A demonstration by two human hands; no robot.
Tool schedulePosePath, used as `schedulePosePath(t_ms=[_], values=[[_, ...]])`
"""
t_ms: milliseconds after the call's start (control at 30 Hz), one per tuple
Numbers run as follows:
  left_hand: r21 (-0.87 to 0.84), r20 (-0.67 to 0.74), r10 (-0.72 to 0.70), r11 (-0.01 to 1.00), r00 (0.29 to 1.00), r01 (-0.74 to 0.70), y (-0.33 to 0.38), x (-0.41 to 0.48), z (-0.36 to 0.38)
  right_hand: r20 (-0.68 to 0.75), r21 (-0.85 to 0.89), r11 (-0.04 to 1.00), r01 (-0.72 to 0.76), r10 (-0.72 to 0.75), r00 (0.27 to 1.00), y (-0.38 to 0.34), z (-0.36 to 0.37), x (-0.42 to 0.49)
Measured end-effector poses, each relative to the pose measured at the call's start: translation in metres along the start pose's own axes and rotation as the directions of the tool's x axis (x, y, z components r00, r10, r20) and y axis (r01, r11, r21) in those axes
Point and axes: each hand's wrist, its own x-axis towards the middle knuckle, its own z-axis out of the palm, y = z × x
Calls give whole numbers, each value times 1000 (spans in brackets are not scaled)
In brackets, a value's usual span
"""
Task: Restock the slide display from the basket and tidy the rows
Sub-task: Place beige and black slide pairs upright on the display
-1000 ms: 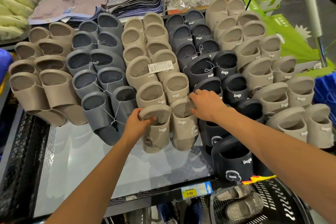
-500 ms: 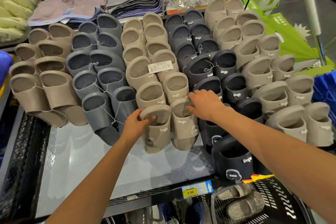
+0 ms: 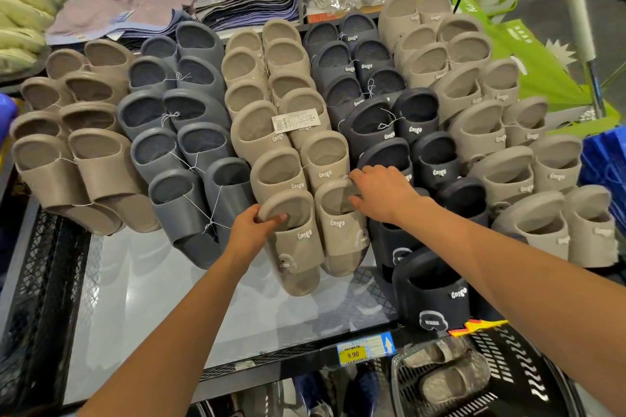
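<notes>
Brown slides (image 3: 98,159): 8
Grey slides (image 3: 176,206): 10
Beige slides (image 3: 271,176), middle column: 12
Black slides (image 3: 430,294): 13 visible, others possibly hidden
Pale slides (image 3: 542,227), right column: 14
Basket (image 3: 518,359): 1, holding 2 mottled slides (image 3: 450,382)
Price tag (image 3: 352,354): 1
White label (image 3: 293,120) on a beige slide: 1

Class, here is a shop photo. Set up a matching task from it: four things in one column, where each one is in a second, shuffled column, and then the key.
Things
1. left hand
2. right hand
3. yellow price tag marked 9.90
4. white paper label

Places
A. on the front edge of the display shelf
B. holding the heel of the front right beige foam slide
C. lying across a beige slide pair mid-display
D. gripping the heel rim of the front left beige foam slide

Pairs: 1-D, 2-B, 3-A, 4-C
</notes>
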Motion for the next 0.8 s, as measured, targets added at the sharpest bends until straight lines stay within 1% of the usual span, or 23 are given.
schedulePosePath(t_ms=[100,233,467,667,800], values=[[-20,24,4,1000,1000,-4,4,0,2,5,3,1000,-4,4,1000,-1,0,-1],[-66,43,-35,997,998,38,2,1,1,11,3,1000,-8,8,1000,-3,0,1],[-43,31,-45,998,999,46,2,-3,-2,-6,0,1000,-6,6,1000,-5,-1,0],[-8,13,-2,1000,1000,2,5,-8,-3,-24,-13,1000,-1,0,1000,-9,-2,-1],[49,2,76,996,997,-76,0,-7,-7,-20,-11,1000,-1,1,1000,-11,-1,0]])
